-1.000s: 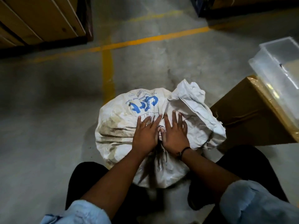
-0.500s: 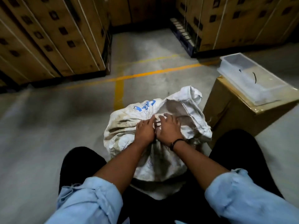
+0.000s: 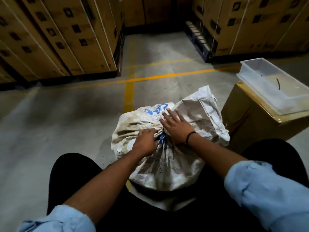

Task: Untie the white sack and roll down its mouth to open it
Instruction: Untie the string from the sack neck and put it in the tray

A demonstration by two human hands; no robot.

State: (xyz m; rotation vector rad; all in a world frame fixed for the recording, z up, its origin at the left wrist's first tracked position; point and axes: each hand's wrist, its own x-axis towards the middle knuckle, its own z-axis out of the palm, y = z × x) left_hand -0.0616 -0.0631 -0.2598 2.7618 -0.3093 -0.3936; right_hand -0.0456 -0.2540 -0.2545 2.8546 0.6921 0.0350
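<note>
A dirty white sack (image 3: 168, 164) with blue print stands on the concrete floor between my knees. Its neck is gathered into a bunch near the top, and the loose mouth flap (image 3: 202, 111) flops to the far right. My left hand (image 3: 145, 143) is closed on the gathered neck from the left. My right hand (image 3: 177, 126) lies flat on the sack just right of the bunch, fingers spread and pointing away from me, a black band on its wrist. The tie itself is hidden between my hands.
A brown cardboard box (image 3: 247, 118) stands right of the sack, carrying a clear plastic tray (image 3: 260, 77). Strapped cartons are stacked at the far left (image 3: 58, 39) and far right (image 3: 250, 25). Yellow floor lines (image 3: 150, 78) cross the grey concrete beyond the sack.
The view has tilted up, showing the stacked cartons. My left hand has curled shut on the sack's neck, and my right hand has spread flat over the cloth.
</note>
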